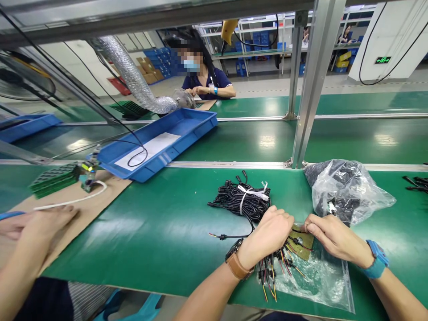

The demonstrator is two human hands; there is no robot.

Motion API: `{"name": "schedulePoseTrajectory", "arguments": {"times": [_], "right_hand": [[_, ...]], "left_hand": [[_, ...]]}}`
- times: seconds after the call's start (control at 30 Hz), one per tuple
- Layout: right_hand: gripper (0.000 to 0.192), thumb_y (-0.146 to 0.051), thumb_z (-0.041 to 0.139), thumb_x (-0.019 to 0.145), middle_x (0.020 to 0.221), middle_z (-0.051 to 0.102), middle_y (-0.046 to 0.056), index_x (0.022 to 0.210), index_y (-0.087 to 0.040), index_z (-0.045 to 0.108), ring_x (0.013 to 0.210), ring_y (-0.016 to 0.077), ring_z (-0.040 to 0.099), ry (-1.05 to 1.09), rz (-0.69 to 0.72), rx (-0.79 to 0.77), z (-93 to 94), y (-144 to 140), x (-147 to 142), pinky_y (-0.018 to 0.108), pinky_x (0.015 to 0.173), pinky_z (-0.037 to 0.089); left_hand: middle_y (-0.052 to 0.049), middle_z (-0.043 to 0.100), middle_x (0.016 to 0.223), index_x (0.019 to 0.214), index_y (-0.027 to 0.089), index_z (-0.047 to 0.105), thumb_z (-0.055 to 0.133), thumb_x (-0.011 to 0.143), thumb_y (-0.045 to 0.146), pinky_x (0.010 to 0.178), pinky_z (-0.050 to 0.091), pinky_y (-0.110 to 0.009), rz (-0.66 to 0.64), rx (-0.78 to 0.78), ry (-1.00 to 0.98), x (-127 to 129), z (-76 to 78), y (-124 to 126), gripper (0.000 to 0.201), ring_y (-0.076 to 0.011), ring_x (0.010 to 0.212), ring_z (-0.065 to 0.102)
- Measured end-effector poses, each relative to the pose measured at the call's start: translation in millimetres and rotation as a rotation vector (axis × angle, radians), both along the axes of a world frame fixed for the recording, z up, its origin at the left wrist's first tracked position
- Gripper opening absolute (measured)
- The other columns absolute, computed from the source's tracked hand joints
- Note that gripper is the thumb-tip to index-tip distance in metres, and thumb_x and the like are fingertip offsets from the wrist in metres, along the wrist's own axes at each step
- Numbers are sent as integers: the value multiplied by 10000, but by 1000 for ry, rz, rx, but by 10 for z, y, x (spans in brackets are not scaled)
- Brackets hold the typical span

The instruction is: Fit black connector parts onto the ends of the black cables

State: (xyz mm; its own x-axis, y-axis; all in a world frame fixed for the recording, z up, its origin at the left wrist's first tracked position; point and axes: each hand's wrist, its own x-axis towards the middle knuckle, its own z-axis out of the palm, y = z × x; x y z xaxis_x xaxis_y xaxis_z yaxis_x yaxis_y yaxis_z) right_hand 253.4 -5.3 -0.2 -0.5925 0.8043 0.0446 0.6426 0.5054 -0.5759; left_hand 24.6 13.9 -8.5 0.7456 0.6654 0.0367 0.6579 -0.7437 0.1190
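Observation:
My left hand (269,234) and my right hand (331,236) meet over a small brownish circuit board (302,244) that lies on a clear plastic bag (317,278) near the table's front edge. Both hands pinch at the board and the short wires (279,267) with red and yellow ends that fan out below my left hand. A bundle of black cables (242,200), tied with a white strap, lies just behind my left hand. A brown watch sits on my left wrist, a blue band on my right.
A clear bag of black parts (347,189) stands behind my right hand. A blue tray (160,142) lies at the back left. A co-worker's arms (30,236) rest on cardboard at the left, near green boards (55,178). Another person (203,76) works across the belt. A metal post (309,89) rises ahead.

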Motion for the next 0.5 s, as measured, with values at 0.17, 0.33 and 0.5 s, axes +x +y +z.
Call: {"name": "schedulePoseTrajectory", "arguments": {"times": [0.17,0.33,0.5], "right_hand": [[487,-465,161,1111,697,594,22,934,-220,543,602,200,548,-85,31,-15,-43,-13,-22,316,633,358],[485,-468,147,1111,660,545,6,897,-224,509,580,195,513,-151,49,-11,-49,-12,-35,321,613,319],[466,-442,160,1112,676,569,15,881,-224,500,592,195,533,-113,-4,15,-52,-1,-19,324,625,340]], "left_hand": [[-5,643,796,839,193,536,538,950,110,805,362,-370,-7,11,1,-10,4,-10,138,-215,797,581],[-8,641,797,839,193,534,539,947,113,813,372,-367,-1,4,7,-14,7,-12,135,-213,803,586],[-19,649,801,841,190,535,536,958,130,822,382,-363,-3,-13,11,-13,3,-6,132,-212,811,601]]}}
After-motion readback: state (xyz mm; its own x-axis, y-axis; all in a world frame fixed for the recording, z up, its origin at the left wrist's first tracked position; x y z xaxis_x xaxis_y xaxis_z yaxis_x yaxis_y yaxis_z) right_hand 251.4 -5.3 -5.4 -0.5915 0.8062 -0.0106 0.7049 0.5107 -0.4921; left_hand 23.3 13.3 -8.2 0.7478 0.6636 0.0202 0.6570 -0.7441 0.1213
